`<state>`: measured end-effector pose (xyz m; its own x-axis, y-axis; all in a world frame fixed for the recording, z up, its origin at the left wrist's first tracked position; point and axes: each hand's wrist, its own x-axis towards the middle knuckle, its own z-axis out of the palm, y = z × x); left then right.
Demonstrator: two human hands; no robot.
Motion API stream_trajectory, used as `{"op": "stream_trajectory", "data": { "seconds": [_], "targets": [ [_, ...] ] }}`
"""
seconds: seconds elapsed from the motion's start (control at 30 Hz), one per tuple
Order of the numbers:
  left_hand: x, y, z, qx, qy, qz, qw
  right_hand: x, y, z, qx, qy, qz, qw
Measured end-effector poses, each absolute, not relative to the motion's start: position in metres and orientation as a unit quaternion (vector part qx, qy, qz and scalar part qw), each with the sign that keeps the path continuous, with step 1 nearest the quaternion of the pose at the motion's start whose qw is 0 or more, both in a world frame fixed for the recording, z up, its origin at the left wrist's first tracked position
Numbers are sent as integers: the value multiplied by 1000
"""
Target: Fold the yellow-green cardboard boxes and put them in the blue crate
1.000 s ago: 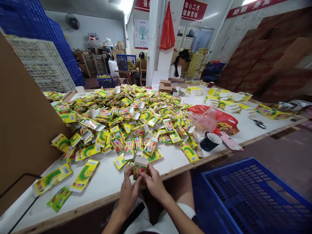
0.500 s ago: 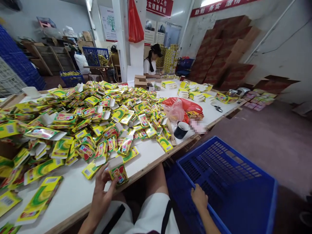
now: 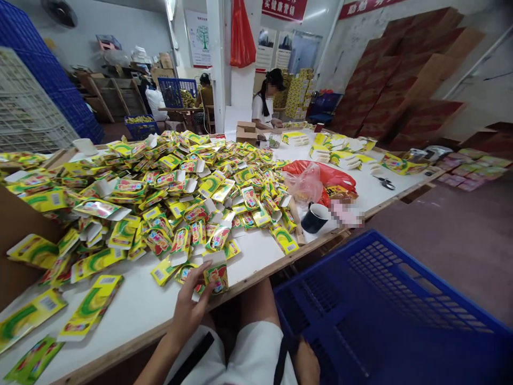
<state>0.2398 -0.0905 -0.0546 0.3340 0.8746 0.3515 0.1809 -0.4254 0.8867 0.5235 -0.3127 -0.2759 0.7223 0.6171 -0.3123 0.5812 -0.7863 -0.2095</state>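
Observation:
My left hand (image 3: 196, 291) pinches a small yellow and green printed carton (image 3: 216, 275), its white end flap standing up, at the table's near edge. Low in the view, my right hand (image 3: 306, 363) is closed on the near side of a large blue plastic crate (image 3: 409, 267); its fingers are mostly hidden. Just beyond my left hand spreads a big heap of similar cartons (image 3: 176, 192), many with open flaps. A few more cartons (image 3: 91, 307) lie flat on the left, beside a green packet (image 3: 34, 358).
On the white table (image 3: 250, 262) are a dark mug (image 3: 315, 218), a red plastic bag (image 3: 340, 181) and scissors (image 3: 385, 183). A brown cardboard box (image 3: 24, 240) stands at the left. A person (image 3: 262, 104) sits across the table. Stacked boxes (image 3: 401, 75) line the right wall.
The blue crate has come closer to me, and my right hand has moved down and left with it. My left hand still holds the carton. The view has turned slightly left.

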Motion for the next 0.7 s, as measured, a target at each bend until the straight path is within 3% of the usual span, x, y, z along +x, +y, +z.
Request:
{"op": "stream_trajectory", "data": {
  "seconds": [0.13, 0.33, 0.5, 0.7],
  "targets": [
    [239, -90, -55, 723, 364, 443, 386, 519, -300, -258, -923, -324, 205, 25],
    [235, -94, -57, 720, 373, 442, 384, 503, -288, -249, -900, -347, 235, 123],
    [234, -91, -61, 738, 354, 466, 335, 518, -295, -256, -896, -372, 222, 96],
    [240, -84, -68, 768, 273, 535, 225, 539, -259, -200, -852, -436, 61, 284]
  ]
}}
